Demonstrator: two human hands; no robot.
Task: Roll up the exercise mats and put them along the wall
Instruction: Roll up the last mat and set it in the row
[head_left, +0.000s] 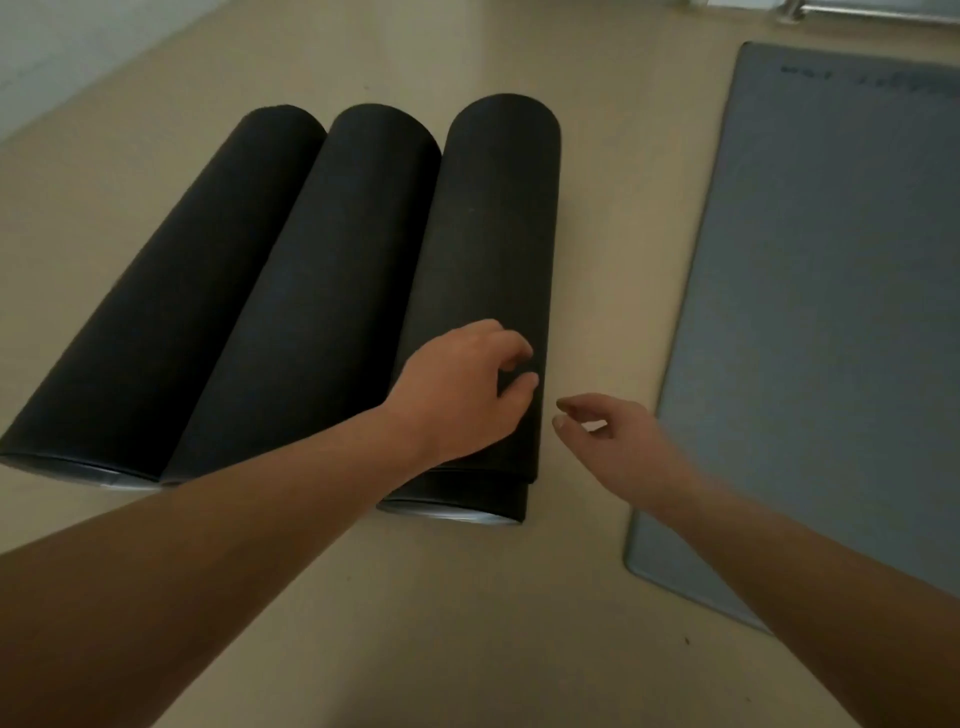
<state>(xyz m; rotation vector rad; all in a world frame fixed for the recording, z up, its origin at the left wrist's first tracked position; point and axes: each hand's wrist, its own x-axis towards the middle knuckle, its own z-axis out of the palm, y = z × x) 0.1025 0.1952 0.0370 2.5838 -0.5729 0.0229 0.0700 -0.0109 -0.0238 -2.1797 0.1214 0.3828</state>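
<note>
Here, three black rolls (311, 291), one flat grey mat (821, 312); left fingers (517, 349) loose on third roll (493, 234), right fingers (574, 402) slack.

Only illegible markings (862, 78) on grey mat (831, 312)

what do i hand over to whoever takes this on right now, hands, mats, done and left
Left hand: rests on the rightmost black roll, fingers curled at its loose outer edge; whether it grips is unclear.
Right hand: hovers just right of that roll, loosely curled, holding nothing.
Mats: middle roll and left roll lie side by side with it on the floor; grey mat lies flat to the right.
Done: three mats rolled.
Left: roll the grey mat and line all four along the wall.
</note>
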